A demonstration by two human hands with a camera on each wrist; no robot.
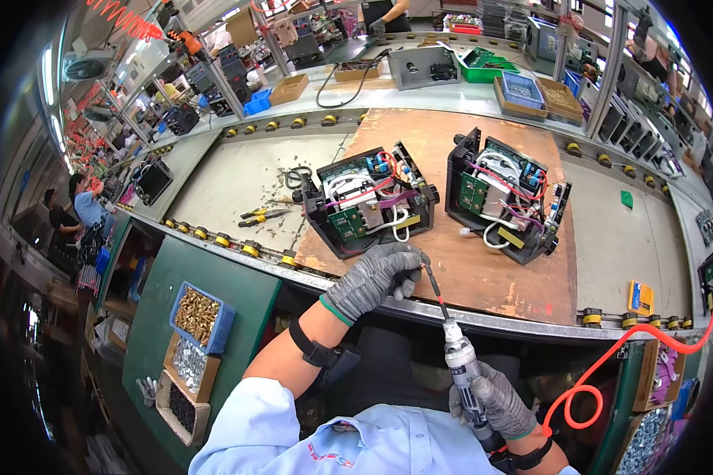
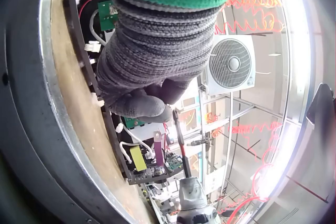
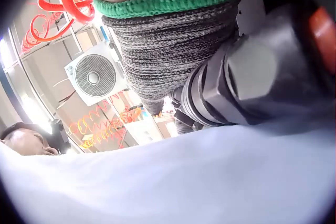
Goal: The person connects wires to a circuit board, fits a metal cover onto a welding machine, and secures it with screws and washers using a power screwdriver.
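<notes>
My gloved right hand (image 1: 495, 402) grips a silver pneumatic screwdriver (image 1: 462, 360) in front of my body, its long bit (image 1: 435, 286) slanting up and left. My gloved left hand (image 1: 376, 277) is at the bit's far end over the table's front edge, fingers curled and fingertips pinching at the tip. Anything small inside those fingers is hidden. Beyond the left hand sits an opened black device chassis (image 1: 364, 202) with boards and white and red wires. A second opened chassis (image 1: 503, 198) stands to its right. In the right wrist view the driver's rear fitting (image 3: 252, 71) fills the right side.
Both chassis rest on a wooden board (image 1: 428, 277) across a roller line. Yellow-handled pliers (image 1: 261, 216) and scattered bits lie left. A blue bin of brass screws (image 1: 202, 317) and boxes stand lower left. A red air hose (image 1: 610, 356) loops at right, near a yellow-orange pack (image 1: 641, 298).
</notes>
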